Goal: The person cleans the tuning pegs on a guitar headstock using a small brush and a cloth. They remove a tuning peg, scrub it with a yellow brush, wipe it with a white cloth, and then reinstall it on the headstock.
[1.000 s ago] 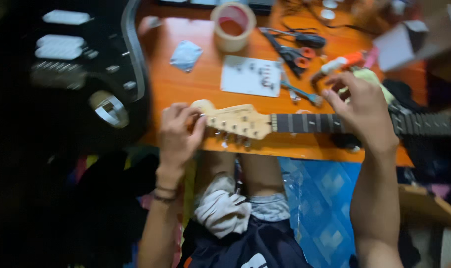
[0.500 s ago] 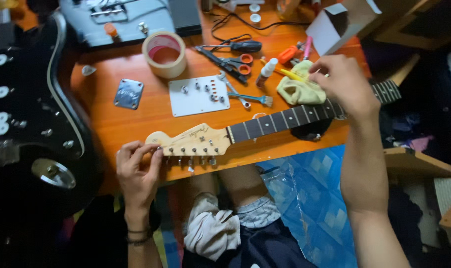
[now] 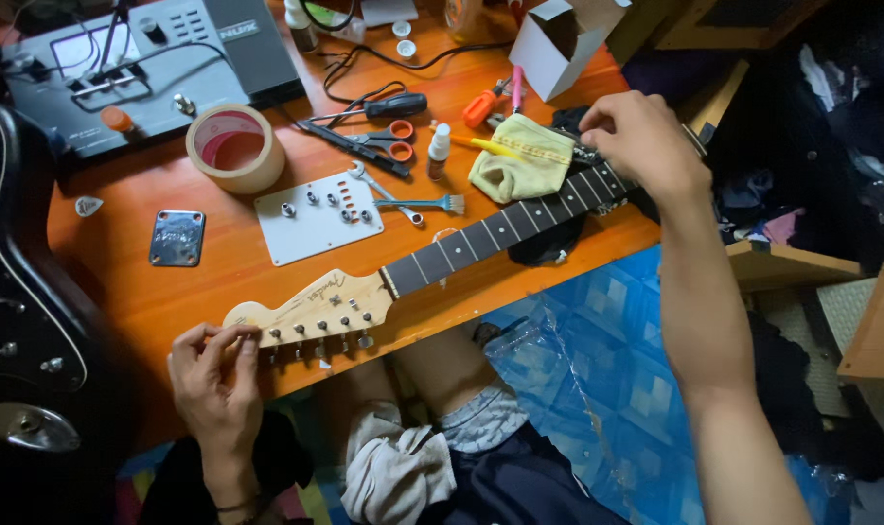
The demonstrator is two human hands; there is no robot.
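— Maple, pale and glossy, is what sits under my left hand (image 3: 213,374): my fingertips are pinched on the end tuning peg (image 3: 270,335) at the tip of the headstock (image 3: 311,306).

— And your other hand?

— My right hand (image 3: 641,141) is curled down over the far end of the guitar neck (image 3: 505,224), fingers pressed on the dark fretboard near the table's right edge. Whether they pinch anything small there I cannot tell; the hand hides it.

— How would you do this well?

— I'd judge it best to hold the neck flat with the right hand so it doesn't roll, and to turn the peg in small, even twists, not wrenching it.

— Where does the neck lie?

— Slantwise along the front edge of the orange table (image 3: 121,292), headstock low by the front edge, heel rising toward the right edge. Six pegs hang off its near side over my lap.

— How does it look?

— Bare of strings as far as I can see, dark board with pale fret lines.

— Around it?

— A yellow cloth (image 3: 515,165) just beside the neck, a white plate (image 3: 316,214) with screws behind it, a tape roll (image 3: 236,146), scissors (image 3: 379,139), and a black guitar body (image 3: 24,321) at the left edge.
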